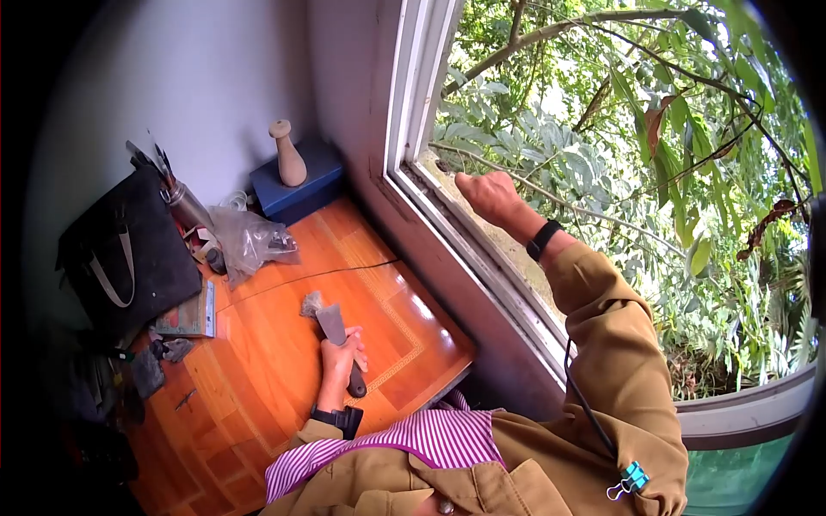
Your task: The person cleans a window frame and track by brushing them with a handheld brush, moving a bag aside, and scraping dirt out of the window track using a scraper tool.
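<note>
My left hand grips the dark handle of a flat-bladed scraper over the orange wooden table. A clump of grey dust or fibre sits on the blade's tip. My right hand reaches out through the open window and rests on the outer sill, fingers curled; I cannot see anything in it. Both wrists carry dark bands, and both arms wear tan sleeves.
At the table's back stand a blue box with a wooden peg-shaped piece on it, a crumpled plastic bag, a metal flask and a black bag. A small booklet lies at left. Green foliage fills the window.
</note>
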`<action>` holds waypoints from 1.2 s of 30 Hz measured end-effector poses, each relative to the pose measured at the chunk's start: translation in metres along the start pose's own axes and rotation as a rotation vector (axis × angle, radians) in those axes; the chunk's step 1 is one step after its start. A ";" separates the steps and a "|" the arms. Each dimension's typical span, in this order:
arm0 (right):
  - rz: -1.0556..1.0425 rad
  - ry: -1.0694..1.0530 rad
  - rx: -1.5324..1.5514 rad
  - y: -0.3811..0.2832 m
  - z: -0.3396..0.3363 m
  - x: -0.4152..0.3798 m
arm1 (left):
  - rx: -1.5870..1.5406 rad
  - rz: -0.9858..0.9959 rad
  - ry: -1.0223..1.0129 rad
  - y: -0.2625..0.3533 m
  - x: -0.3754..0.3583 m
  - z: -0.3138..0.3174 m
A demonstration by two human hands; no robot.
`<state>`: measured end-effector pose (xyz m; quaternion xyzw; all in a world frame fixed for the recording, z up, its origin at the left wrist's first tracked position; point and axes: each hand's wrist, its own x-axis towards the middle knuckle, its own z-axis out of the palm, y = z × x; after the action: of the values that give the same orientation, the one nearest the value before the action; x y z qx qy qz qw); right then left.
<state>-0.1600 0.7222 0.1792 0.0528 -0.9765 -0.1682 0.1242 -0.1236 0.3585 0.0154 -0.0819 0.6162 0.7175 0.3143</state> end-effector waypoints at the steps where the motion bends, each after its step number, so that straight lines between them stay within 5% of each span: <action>1: 0.024 0.014 0.007 0.007 0.006 0.004 | -0.013 0.009 -0.012 0.001 -0.002 0.000; 9: 0.518 0.178 0.221 0.100 0.110 0.088 | 0.058 0.032 0.044 0.010 -0.008 0.008; 12: 0.968 0.216 1.202 0.118 0.137 0.097 | 0.091 0.012 0.056 0.012 -0.007 0.009; 14: 0.984 0.205 1.285 0.101 0.085 0.083 | 0.081 0.022 0.042 0.013 -0.009 0.008; 20: 0.670 0.138 0.563 0.077 0.021 0.043 | 0.069 0.027 0.043 0.008 -0.005 0.006; 27: 0.320 0.009 0.488 0.003 -0.019 0.007 | -0.002 0.035 0.002 0.003 -0.005 0.003; 36: 0.074 0.002 0.485 0.013 -0.012 -0.005 | 0.024 0.031 0.027 0.005 -0.004 0.004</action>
<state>-0.1524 0.7308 0.1937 0.0456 -0.9894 0.0756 0.1151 -0.1217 0.3605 0.0222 -0.0784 0.6301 0.7136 0.2959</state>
